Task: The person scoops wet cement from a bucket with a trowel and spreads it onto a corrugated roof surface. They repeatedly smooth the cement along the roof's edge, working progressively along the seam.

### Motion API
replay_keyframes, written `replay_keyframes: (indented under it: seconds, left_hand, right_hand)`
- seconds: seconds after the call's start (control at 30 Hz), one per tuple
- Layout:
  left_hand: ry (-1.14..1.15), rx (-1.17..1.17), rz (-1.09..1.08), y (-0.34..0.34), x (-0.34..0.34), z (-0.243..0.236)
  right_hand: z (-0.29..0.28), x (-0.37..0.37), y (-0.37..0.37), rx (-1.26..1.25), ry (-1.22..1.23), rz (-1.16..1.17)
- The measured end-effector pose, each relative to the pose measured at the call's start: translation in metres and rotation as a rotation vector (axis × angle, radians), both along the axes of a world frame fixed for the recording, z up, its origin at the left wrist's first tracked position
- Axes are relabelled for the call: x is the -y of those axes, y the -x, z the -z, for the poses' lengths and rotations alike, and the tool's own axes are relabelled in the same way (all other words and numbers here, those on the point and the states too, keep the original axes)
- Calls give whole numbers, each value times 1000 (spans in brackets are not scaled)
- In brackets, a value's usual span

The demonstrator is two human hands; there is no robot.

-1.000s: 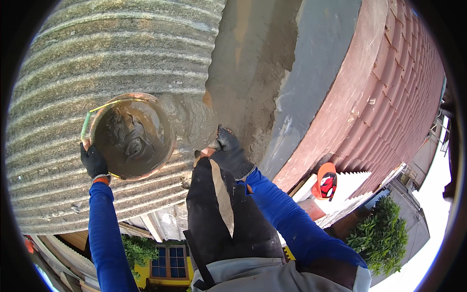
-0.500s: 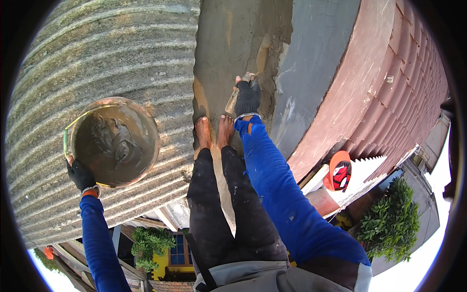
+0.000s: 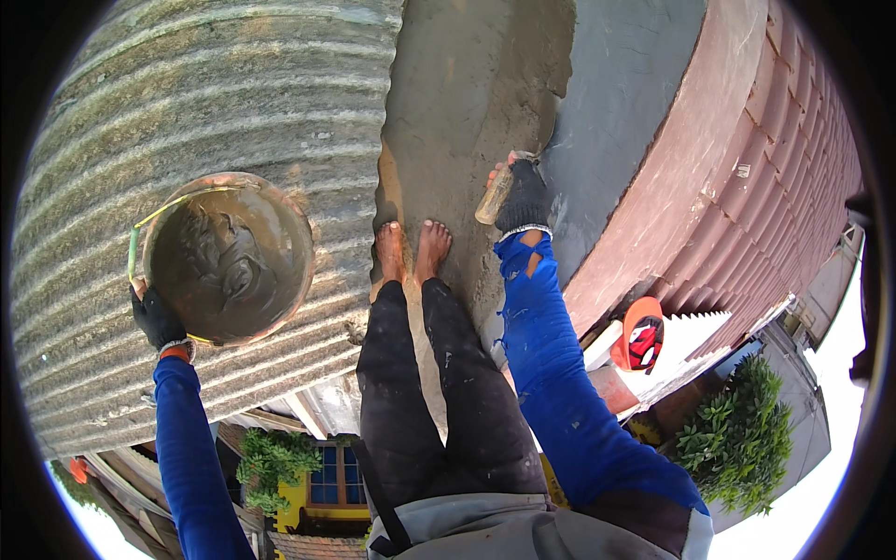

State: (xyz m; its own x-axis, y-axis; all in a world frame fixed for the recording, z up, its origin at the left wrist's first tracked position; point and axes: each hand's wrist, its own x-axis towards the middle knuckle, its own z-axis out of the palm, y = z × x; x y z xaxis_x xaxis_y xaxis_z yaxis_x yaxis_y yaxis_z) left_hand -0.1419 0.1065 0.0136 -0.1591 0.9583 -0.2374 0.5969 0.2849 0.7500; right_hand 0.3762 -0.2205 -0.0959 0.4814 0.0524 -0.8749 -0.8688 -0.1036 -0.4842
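Observation:
On the left, my left hand (image 3: 159, 319), in a dark fingerless glove, is closed on the wire handle (image 3: 133, 254) of a bucket, at the end of its green grip. The bucket (image 3: 297, 224) stands on the corrugated sheet with wet grey mortar (image 3: 227, 266) inside. My right hand (image 3: 525, 198), gloved the same way, grips a trowel by its worn wooden handle (image 3: 493, 202). It is over the right edge of a wet mortar strip (image 3: 457, 112), where a darker grey band (image 3: 616, 112) begins. The trowel's blade is mostly hidden beyond my fingers.
My bare feet (image 3: 432, 247) stand on the strip. Corrugated roofing (image 3: 233, 103) lies to the left, and a pinkish ledge (image 3: 691, 168) and roof tiles (image 3: 793, 168) to the right. A red cap (image 3: 640, 334) rests at the lower right. Beyond the roof edge are trees (image 3: 737, 434).
My right hand has moved right with the trowel, toward the darker band. The trowel's blade, visible before, is now mostly hidden. My left hand stays on the bucket handle.

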Motion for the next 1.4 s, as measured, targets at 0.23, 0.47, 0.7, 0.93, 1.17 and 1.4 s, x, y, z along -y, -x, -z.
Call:
replay_keyframes:
  seconds: [0.23, 0.47, 0.7, 0.93, 1.17, 1.4]
  left_hand:
    - [33, 49, -24, 0, -1, 2]
    - [-3, -15, 25, 1, 1, 2]
    - [-27, -39, 44, 6, -2, 6]
    - [10, -52, 20, 4, -1, 4]
    - [-16, -20, 11, 2, 0, 4]
    - [-76, -91, 6, 4, 0, 9]
  right_hand:
    - [-38, 3, 32, 186, 108, -33]
    - [-16, -28, 20, 201, 190, -299]
    - [26, -55, -29, -40, 168, -191]
    - [-22, -26, -34, 78, 91, -131]
    - [-65, -16, -10, 133, 68, -51]
    - [-67, -26, 17, 297, 193, -178]
